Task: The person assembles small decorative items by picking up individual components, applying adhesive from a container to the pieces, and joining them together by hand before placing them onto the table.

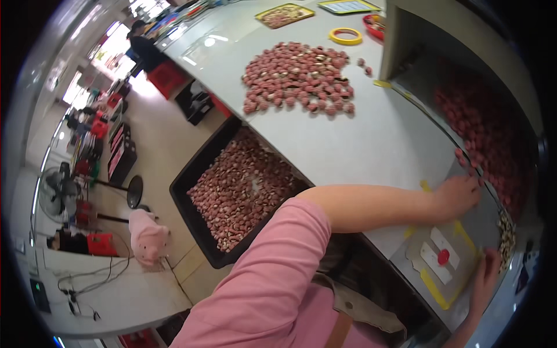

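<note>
No legible lettering or numbers, small green-lit display [38, 286] on a dark rectangular device [41, 300] left of the pink plush pig [147, 236], too tiny to read

1. A production workshop is showing here: small pink pieces [299, 78] are lying heaped on a long worktable [348, 136].
2. A black crate [178, 187] beside it is holding many more.
3. Another person [145, 53] is sitting farther along (apparently on a red seat [166, 77]).
4. A fan [57, 190] is standing near the far workplaces.
</note>
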A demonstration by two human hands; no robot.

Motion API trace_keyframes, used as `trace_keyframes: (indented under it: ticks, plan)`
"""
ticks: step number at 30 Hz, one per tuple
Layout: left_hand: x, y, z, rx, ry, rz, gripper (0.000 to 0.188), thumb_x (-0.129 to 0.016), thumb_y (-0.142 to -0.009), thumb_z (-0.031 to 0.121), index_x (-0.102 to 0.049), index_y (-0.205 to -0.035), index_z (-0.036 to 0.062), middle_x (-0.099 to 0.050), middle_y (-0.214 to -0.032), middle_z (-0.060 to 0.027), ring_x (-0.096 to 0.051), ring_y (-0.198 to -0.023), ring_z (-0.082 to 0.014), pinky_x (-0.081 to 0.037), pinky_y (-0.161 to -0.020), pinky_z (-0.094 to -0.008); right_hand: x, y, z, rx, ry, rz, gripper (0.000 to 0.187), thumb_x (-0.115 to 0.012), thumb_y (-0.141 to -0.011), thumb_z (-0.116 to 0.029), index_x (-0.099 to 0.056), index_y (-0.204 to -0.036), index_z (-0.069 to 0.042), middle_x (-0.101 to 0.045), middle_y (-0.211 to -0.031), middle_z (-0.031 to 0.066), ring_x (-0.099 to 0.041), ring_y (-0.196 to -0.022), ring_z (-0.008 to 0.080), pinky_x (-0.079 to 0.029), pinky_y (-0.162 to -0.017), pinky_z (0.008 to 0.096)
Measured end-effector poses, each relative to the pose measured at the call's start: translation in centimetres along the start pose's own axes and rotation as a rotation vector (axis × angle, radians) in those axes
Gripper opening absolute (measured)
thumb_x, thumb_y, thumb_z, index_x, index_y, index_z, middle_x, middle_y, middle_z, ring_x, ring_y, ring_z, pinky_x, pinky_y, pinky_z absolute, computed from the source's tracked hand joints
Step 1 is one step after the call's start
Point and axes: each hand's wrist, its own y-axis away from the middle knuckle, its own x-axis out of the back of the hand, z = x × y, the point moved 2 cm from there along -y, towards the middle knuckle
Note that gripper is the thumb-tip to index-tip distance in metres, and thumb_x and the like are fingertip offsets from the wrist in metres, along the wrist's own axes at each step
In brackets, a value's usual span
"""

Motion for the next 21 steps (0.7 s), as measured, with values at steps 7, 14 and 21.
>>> trace_keyframes:
  ticks: [7, 14, 21]
  plan:
    - [1.7, 1.9, -2.0, 0.056, 0.003, -0.040, 0.027, -0.067, -0.075, 0.016, -0.062, -0.097, 0.0020, -0.055, -0.102, -0.0146, -0.058, -0.096, -0.0317, -0.050, -0.079, -0.0407, -2.5, 1.7, -2.1, 0.007, 0.060, -0.255, 0.017, -0.052, -0.092, -0.004, -0.054, -0.108, -0.001, -0.054, -0.104, 0.0071, -0.053, -0.096, 0.0167, -0.042, -0.087, 0.0272]
    - [1.1, 1.7, 2.0, 0.231, 0.436, 0.016, 0.025, -0.066, -0.082, 0.015, -0.061, -0.102, 0.0027, -0.054, -0.100, -0.0143, -0.057, -0.092, -0.0302, -0.049, -0.076, -0.0397, -1.0, 0.2, -0.2, 0.286, 0.316, -0.171, 0.016, -0.052, -0.091, -0.003, -0.056, -0.106, 0.001, -0.057, -0.102, 0.0095, -0.055, -0.090, 0.0182, -0.044, -0.082, 0.0281]
    - [-3.5, 1.8, 8.8, 0.452, 1.189, 0.130, 0.022, -0.059, -0.093, 0.017, -0.059, -0.109, 0.0012, -0.054, -0.100, -0.0078, -0.056, -0.087, -0.0153, -0.048, -0.077, -0.0296, 4.1, -1.3, 5.8, -0.005, 0.184, -0.181, 0.014, -0.053, -0.092, -0.005, -0.056, -0.104, 0.002, -0.055, -0.102, 0.0127, -0.056, -0.090, 0.0223, -0.045, -0.081, 0.0296]
